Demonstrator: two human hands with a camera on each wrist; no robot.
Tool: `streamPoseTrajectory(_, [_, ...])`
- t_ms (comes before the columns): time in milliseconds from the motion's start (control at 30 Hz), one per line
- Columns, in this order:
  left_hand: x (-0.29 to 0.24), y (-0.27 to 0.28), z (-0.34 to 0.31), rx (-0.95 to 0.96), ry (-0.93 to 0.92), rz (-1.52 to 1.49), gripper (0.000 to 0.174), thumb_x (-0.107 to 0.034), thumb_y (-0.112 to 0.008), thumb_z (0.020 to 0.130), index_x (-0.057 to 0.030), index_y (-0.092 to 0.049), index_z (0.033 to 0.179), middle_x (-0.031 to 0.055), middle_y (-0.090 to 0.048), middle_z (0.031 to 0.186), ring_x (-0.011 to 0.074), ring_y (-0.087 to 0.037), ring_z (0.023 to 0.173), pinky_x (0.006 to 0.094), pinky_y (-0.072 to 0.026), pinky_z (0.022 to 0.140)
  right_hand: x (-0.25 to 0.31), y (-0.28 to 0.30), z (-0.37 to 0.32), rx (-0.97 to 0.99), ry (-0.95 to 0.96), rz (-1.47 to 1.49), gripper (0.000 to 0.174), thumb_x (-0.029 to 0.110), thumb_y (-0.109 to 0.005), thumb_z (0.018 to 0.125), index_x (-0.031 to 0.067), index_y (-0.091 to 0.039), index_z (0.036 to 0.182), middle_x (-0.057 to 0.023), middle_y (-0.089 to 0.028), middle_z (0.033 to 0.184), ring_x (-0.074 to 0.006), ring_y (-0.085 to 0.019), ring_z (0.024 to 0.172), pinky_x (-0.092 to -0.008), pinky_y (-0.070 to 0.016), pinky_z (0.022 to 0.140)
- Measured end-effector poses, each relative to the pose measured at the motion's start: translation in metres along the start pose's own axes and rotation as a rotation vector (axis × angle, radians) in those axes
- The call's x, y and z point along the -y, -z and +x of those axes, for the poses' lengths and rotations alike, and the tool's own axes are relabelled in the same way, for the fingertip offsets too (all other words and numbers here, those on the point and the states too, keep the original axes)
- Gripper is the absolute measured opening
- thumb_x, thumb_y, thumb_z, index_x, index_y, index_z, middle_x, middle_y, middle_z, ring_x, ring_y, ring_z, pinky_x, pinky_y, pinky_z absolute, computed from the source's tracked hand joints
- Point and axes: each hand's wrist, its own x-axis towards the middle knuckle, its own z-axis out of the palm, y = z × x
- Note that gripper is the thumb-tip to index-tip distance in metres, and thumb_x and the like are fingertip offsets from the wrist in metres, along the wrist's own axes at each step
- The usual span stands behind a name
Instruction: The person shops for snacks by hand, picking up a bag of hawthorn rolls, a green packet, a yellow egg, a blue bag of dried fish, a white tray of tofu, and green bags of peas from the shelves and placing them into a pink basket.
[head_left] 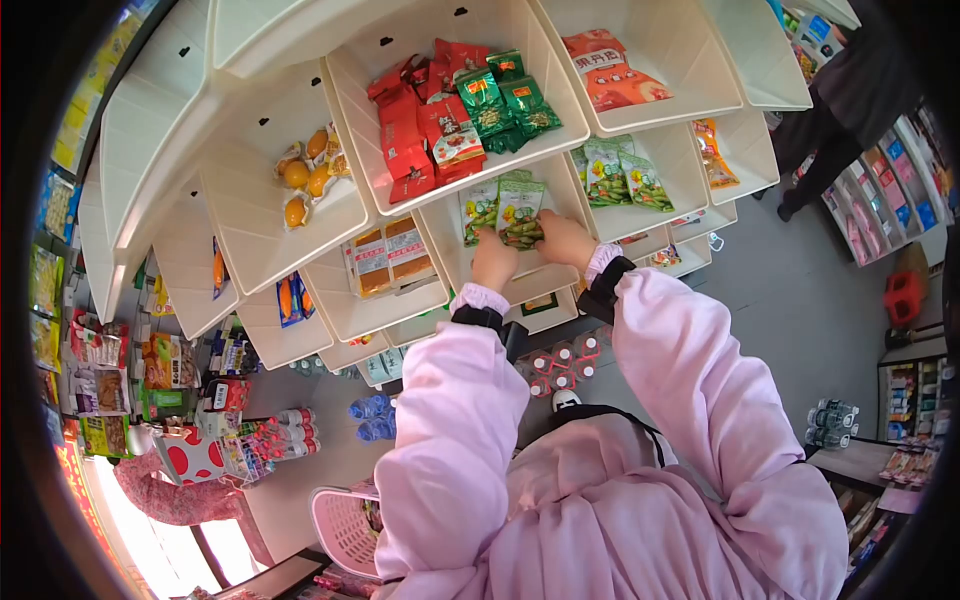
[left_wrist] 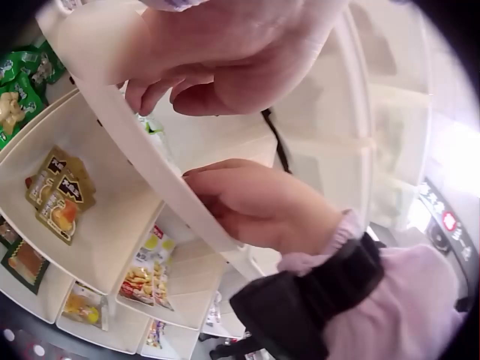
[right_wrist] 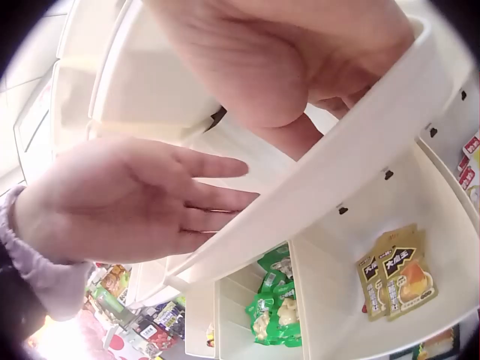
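Both hands reach into a cream plastic bin (head_left: 545, 175) that holds green snack packets. My left hand (head_left: 495, 262) is at the lower front of the left packet (head_left: 479, 212). In the right wrist view, the fingers of this left hand (right_wrist: 127, 199) look nearly straight, with their tips behind the bin's rim. My right hand (head_left: 566, 241) touches the right edge of the other green packet (head_left: 521, 212). The left wrist view shows the right hand (left_wrist: 262, 204) bent at the rim; whether its fingers pinch the packet I cannot tell.
Above is a bin with red and green packets (head_left: 435, 125). Neighbouring bins hold an orange bag (head_left: 612, 70), more green packets (head_left: 625, 175), wrapped yellow snacks (head_left: 315, 175) and flat packs (head_left: 390, 258). A pink basket (head_left: 345, 530) is at lower left. Another person (head_left: 835, 115) stands at upper right.
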Motion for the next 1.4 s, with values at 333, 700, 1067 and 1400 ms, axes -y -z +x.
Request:
streamPoseTrajectory(333, [0.012, -0.01, 0.019, 0.001, 0.077, -0.3, 0.017, -0.009, -0.059, 0.063, 0.0051, -0.061, 0.072, 0.0124, -0.057, 0.059, 0.0189, -0.056, 0.053, 0.03, -0.0411, 0.047, -0.006, -0.015, 0.017, 0.021, -0.037, 0.143, 0.04, 0.01, -0.056, 0.064, -0.0079, -0.047, 0.099, -0.0268, -0.055, 0.087, -0.0377, -0.054, 0.084, -0.038, -0.0431, 0.074])
streamPoseTrajectory(700, [-0.005, -0.003, -0.02, -0.086, -0.094, -0.572, 0.012, -0.008, -0.053, 0.076, 0.0008, -0.048, 0.07, 0.005, -0.051, 0.063, 0.0135, -0.055, 0.055, 0.0256, -0.0447, 0.046, 0.011, 0.007, -0.032, -0.178, 0.198, 0.401, 0.034, 0.007, -0.051, 0.074, -0.0011, -0.045, 0.106, -0.0204, -0.053, 0.1, -0.0303, -0.053, 0.09, -0.0346, -0.0423, 0.076])
streamPoseTrajectory(1067, [0.101, 0.096, -0.266, -0.198, 0.08, -0.956, 0.01, -0.006, -0.054, 0.078, 0.0024, -0.053, 0.084, 0.0011, -0.052, 0.073, 0.0062, -0.048, 0.065, 0.02, -0.0404, 0.058, 0.13, -0.05, -0.162, 0.658, -0.202, 1.084, 0.021, 0.014, -0.053, 0.081, 0.0015, -0.052, 0.098, -0.0029, -0.056, 0.082, -0.0098, -0.054, 0.07, -0.0214, -0.0446, 0.06])
streamPoseTrajectory(1400, [0.219, 0.145, -0.483, -0.535, 0.507, -1.479, 0.01, -0.008, -0.047, 0.084, -0.0011, -0.052, 0.09, 0.0069, -0.056, 0.09, 0.0145, -0.055, 0.083, 0.0287, -0.0458, 0.073, 0.26, -0.222, -0.252, 1.245, 0.022, 0.824, 0.015, 0.011, -0.051, 0.08, -0.0017, -0.053, 0.088, -0.0047, -0.056, 0.072, -0.01, -0.054, 0.06, -0.0229, -0.046, 0.053])
